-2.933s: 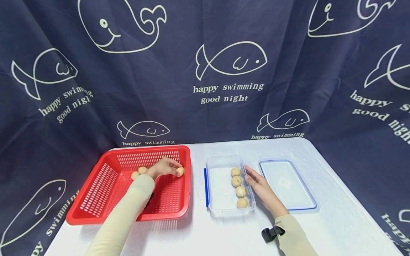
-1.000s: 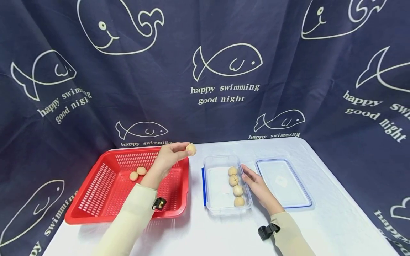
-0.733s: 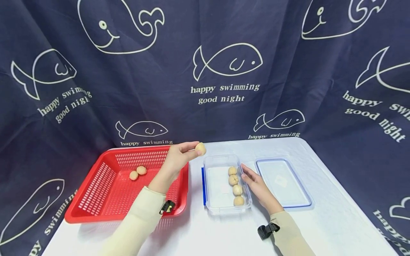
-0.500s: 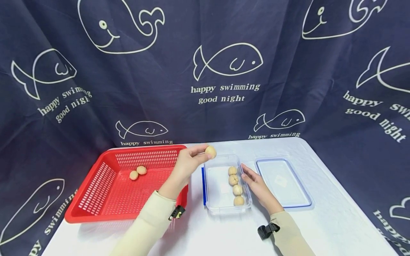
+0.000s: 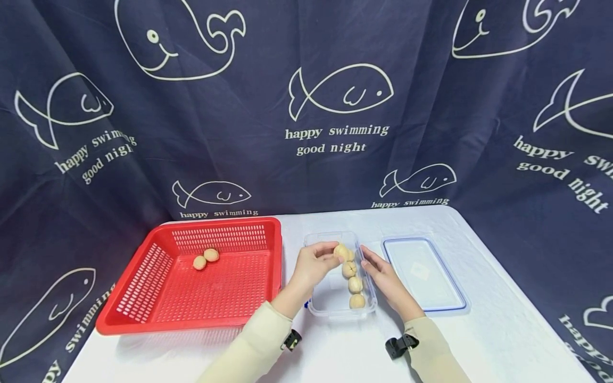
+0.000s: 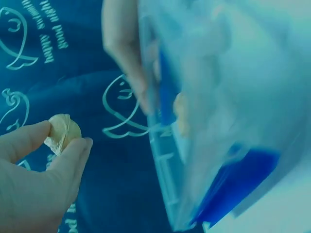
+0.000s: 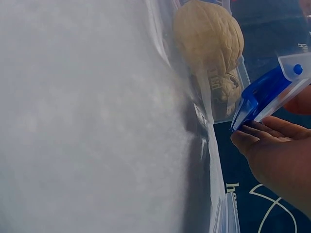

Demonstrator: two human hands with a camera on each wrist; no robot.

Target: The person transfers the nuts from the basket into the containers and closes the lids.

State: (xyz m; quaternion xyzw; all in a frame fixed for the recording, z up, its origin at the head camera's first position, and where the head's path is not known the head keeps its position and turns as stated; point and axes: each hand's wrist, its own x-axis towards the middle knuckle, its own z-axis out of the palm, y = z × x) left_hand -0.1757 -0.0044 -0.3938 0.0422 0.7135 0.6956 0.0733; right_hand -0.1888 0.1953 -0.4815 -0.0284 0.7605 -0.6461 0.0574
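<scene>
Between thumb and fingertips, my left hand (image 5: 311, 268) pinches a walnut (image 5: 341, 252) over the far part of a clear plastic box (image 5: 330, 315). In the left wrist view the pinched walnut (image 6: 64, 132) shows its seam. Inside the box several walnuts (image 5: 355, 285) stand in a row along the right wall; the held one partly covers the farthest. My right hand (image 5: 390, 282) rests against the outside of the box's right wall with its fingers extended. In the right wrist view those fingers touch a blue latch (image 7: 265, 92).
To the left stands a red perforated basket (image 5: 277, 266) with two walnuts (image 5: 199, 262) near its back left. A clear lid with a blue seal (image 5: 421, 274) lies flat right of the box. A dark printed curtain (image 5: 335, 175) hangs behind the white table (image 5: 498, 340).
My left hand picked a walnut from the basket's right side, lifted it over the rim, carried it right and lowered it to the box. My right hand has stayed at the box's wall.
</scene>
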